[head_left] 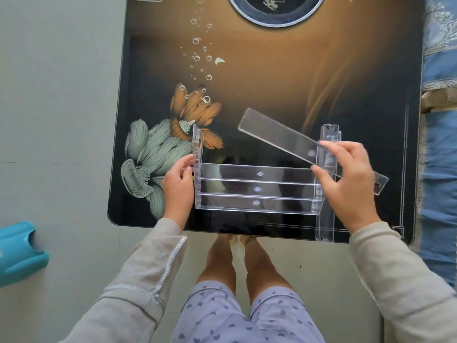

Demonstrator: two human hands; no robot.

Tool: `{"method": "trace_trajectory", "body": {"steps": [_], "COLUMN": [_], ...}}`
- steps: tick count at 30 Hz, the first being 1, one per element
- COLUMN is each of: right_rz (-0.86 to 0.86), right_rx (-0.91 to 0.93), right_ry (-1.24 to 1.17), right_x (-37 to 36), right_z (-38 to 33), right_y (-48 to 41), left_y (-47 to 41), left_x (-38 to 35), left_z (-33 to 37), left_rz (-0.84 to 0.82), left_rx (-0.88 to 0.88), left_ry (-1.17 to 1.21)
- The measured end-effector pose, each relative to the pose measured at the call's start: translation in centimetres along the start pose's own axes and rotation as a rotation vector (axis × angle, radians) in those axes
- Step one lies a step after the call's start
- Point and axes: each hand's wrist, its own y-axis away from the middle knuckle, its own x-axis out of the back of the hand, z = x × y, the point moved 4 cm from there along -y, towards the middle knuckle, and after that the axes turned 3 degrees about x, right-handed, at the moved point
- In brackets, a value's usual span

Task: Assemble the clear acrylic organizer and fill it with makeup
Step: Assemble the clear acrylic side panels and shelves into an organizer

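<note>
A partly built clear acrylic organizer (257, 188) lies near the front edge of the table, with three long shelf strips between two upright side panels. My left hand (178, 188) grips its left side panel. Pinched between thumb and fingers of my right hand (346, 179) is a loose clear acrylic strip (279, 134), held tilted above the organizer, its far end pointing up and left. Another clear side piece (330, 133) stands behind my right hand. No makeup is in view.
The table (272, 70) is glossy black and gold with printed flowers and a round inset (275, 11) at the far edge. A teal plastic object (19, 251) lies on the floor at the left. Blue patterned fabric (440, 144) runs along the right. My legs are below the table edge.
</note>
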Motion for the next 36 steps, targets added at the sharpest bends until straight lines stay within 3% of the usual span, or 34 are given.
{"method": "trace_trajectory", "body": {"steps": [4, 9, 36], "right_rz": [-0.232, -0.347, -0.381], "right_rx": [0.119, 0.154, 0.160], "right_ry": [-0.017, 0.071, 0.110], "right_x": [-3.2, -6.0, -7.0], "right_z": [-2.6, -3.0, -3.1], "right_y": [-0.8, -1.5, -2.3], "left_y": [-0.3, -0.6, -0.8], "left_x": [0.0, -0.2, -0.3], "left_z": [0.0, 0.1, 0.1], "left_rz": [0.009, 0.023, 0.036], "left_rx": [0.011, 0.007, 0.013], "left_ry": [0.024, 0.021, -0.004]}}
